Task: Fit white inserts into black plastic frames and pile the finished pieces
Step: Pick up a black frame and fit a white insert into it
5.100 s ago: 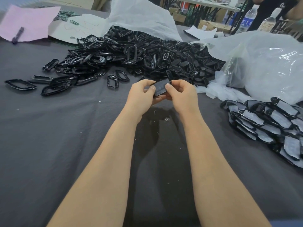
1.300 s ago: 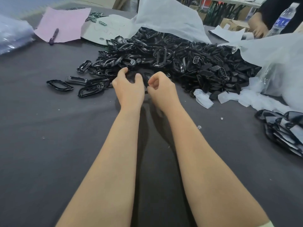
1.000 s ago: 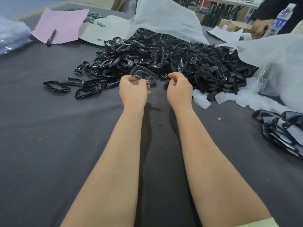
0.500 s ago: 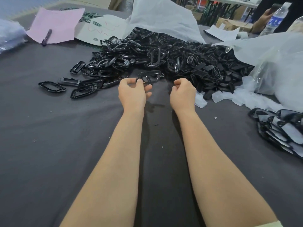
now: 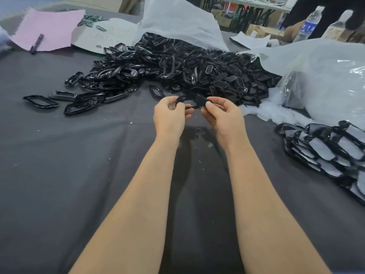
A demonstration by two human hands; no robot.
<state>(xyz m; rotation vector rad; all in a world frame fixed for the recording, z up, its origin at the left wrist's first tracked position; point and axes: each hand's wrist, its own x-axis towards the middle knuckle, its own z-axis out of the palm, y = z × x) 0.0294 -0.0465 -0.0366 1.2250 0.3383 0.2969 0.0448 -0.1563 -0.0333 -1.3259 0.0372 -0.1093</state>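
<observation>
Now holding one black frame [image 5: 190, 100] just above the dark cloth [image 5: 79, 175], close in front of the big heap of loose frames [image 5: 177, 66]. Pinching its left end with the left hand [image 5: 169, 117], thumb and fingers curled round the rim. Pinching its right end with the right hand [image 5: 223, 117] in the same way. Both hands close together, joined only through the frame. Cannot tell about any insert inside it. Farther right, against a clear plastic bag [image 5: 325, 80], some loose white inserts [image 5: 276, 113]. Nearer, at the right edge, the pile of finished pieces [image 5: 325, 153]. To the left, a few stray frames [image 5: 40, 101] lying apart from the heap. At the far left, a pink sheet [image 5: 49, 26] with a dark marker [image 5: 36, 43] on it.
</observation>
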